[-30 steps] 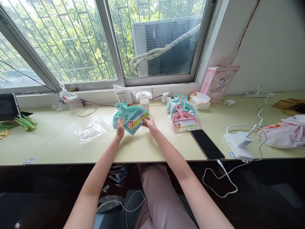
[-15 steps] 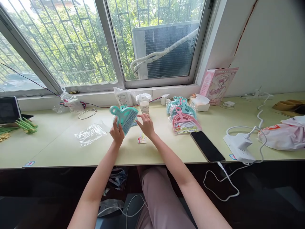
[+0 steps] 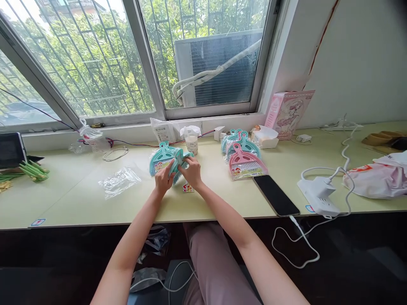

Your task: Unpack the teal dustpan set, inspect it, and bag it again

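Both my hands hold a teal mini dustpan and brush set [image 3: 179,157] a little above the table, tilted, with its bristles pointing down. My left hand [image 3: 163,180] is closed round its left side. My right hand [image 3: 192,172] grips its right side; the fingertips are partly hidden. A wrapped teal dustpan set [image 3: 158,162] lies just behind my left hand. Below the held set a small printed card [image 3: 188,188] lies on the table. To the left is a crumpled clear plastic wrapper [image 3: 120,182].
Right of my hands lie a pink wrapped dustpan set [image 3: 247,161] and several teal ones [image 3: 244,142]. A black phone [image 3: 276,195] and a white power strip [image 3: 318,199] with cables are at the front right. A lidded cup [image 3: 191,144] stands behind my right hand.
The teal set has moved right and lower, and turned. My right hand has come from beside it to gripping it. The wrapped set behind it now shows more fully.
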The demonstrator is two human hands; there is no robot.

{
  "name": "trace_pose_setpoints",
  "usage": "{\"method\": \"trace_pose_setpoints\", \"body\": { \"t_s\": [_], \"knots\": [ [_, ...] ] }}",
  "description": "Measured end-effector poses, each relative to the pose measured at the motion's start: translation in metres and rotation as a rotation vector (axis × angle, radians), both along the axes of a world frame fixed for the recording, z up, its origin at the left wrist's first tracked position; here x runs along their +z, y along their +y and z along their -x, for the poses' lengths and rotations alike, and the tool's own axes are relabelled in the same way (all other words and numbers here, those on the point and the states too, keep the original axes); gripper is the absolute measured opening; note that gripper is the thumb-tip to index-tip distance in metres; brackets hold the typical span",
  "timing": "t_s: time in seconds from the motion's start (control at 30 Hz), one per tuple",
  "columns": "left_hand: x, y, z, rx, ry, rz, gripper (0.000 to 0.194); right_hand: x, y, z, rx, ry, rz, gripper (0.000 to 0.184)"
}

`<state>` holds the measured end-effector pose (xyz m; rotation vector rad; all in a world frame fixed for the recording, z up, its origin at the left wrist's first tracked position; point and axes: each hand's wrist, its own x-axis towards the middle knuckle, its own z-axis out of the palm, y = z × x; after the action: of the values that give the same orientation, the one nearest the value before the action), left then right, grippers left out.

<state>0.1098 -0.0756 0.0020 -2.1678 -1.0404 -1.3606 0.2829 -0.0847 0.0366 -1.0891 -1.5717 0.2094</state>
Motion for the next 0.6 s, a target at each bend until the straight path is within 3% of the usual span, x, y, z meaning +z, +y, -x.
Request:
{"method": "trace_pose_setpoints", "body": {
  "t_s": [0.17,0.27,0.37,0.47,0.53,0.6],
  "knots": [
    [0.001,0.0,0.004,-0.06,-0.083,0.069,0.067,0.011,-0.006,-0.005,0.06,-0.083,0.028,0.015],
    [0.002,0.001,0.007,-0.053,-0.238,0.154,0.072,0.019,-0.012,-0.009,0.1,-0.11,0.037,0.017],
    [0.011,0.004,0.02,0.212,-0.604,0.112,0.068,0.027,-0.013,-0.019,0.139,-0.067,0.022,0.021],
    [0.026,0.009,0.04,0.497,-0.95,0.005,0.054,0.038,-0.009,-0.036,0.029,-0.019,0.004,0.026],
    [0.036,0.01,0.051,0.52,-1.001,0.117,0.047,0.043,-0.006,-0.05,-0.099,-0.048,0.021,0.028],
    [0.042,0.009,0.057,0.434,-0.875,0.402,0.045,0.047,-0.002,-0.062,-0.211,-0.137,0.067,0.028]
  ]
}}
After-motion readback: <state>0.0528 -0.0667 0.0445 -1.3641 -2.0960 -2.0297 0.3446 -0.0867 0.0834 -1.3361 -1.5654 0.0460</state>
